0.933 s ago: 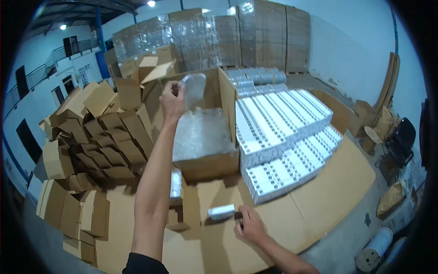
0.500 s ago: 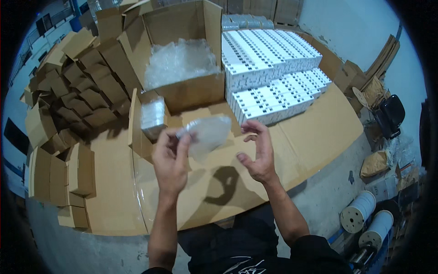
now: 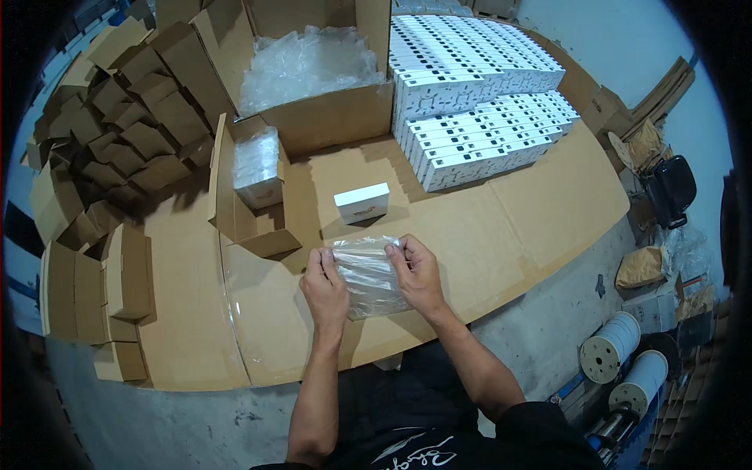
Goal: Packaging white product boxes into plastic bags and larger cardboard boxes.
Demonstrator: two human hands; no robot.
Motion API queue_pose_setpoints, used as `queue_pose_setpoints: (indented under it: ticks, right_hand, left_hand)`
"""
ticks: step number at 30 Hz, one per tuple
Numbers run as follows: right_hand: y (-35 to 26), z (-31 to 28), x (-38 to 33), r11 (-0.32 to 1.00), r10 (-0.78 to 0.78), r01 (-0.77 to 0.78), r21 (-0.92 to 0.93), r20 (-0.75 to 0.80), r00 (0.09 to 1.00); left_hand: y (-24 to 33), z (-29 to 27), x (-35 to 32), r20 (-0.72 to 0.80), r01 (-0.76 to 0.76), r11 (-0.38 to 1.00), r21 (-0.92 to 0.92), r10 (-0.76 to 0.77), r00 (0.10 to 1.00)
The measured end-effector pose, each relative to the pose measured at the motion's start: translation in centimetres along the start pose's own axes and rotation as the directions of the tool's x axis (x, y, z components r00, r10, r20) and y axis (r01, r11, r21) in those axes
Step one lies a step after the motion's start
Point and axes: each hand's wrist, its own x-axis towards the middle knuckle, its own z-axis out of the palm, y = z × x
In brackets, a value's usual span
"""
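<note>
A clear plastic bag (image 3: 366,276) is stretched between my two hands, low over the cardboard-covered table. My left hand (image 3: 326,290) pinches its left upper edge, and my right hand (image 3: 415,274) pinches the right upper corner. Just beyond the bag, a small white box (image 3: 362,204) stands on its long side, touched by neither hand. Left of that box sits an open brown carton (image 3: 274,241) holding several white boxes wrapped in clear plastic (image 3: 257,166).
Behind is a large carton (image 3: 337,119) with a heap of clear bags (image 3: 309,66). Rows of white boxes (image 3: 478,102) are stacked at the back right. Folded brown cartons (image 3: 129,117) pile up on the left. Cable spools (image 3: 611,348) stand on the floor at right.
My right hand has come in and taken hold of the bag, which the left hand alone held before. Both hands now spread it lower and nearer. The small white box has come into view.
</note>
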Motion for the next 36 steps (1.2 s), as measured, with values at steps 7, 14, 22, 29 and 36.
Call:
queue_pose_setpoints:
  ticks: [7,14,22,29,36]
  right_hand:
    - [0.1,-0.4,0.8,0.964,0.075,-0.056,0.258,-0.062,0.995]
    - [-0.3,-2.5,1.7,0.977,0.100,-0.094,0.189,-0.022,0.995]
    - [-1.7,-3.5,0.9,0.459,-0.607,0.737,-0.497,0.431,0.668]
    - [-4.1,-3.6,1.4,0.963,0.191,-0.128,-0.237,0.266,0.945]
    - [-0.3,-1.7,1.5,0.998,0.062,-0.060,-0.018,0.311,0.948]
  left_hand:
    - [0.6,-0.9,0.1,0.096,-0.052,0.999,-0.009,0.053,0.994]
    - [-0.3,-0.7,0.7,0.142,0.004,0.999,-0.034,0.000,0.990]
    - [-2.9,-0.9,1.1,0.265,0.172,0.959,-0.226,-0.110,0.958]
    - [-0.8,-2.3,0.6,0.352,-0.057,0.759,-0.649,0.366,0.862]
    - [-0.2,-0.1,-0.8,0.271,0.201,0.893,-0.402,-0.094,0.958]
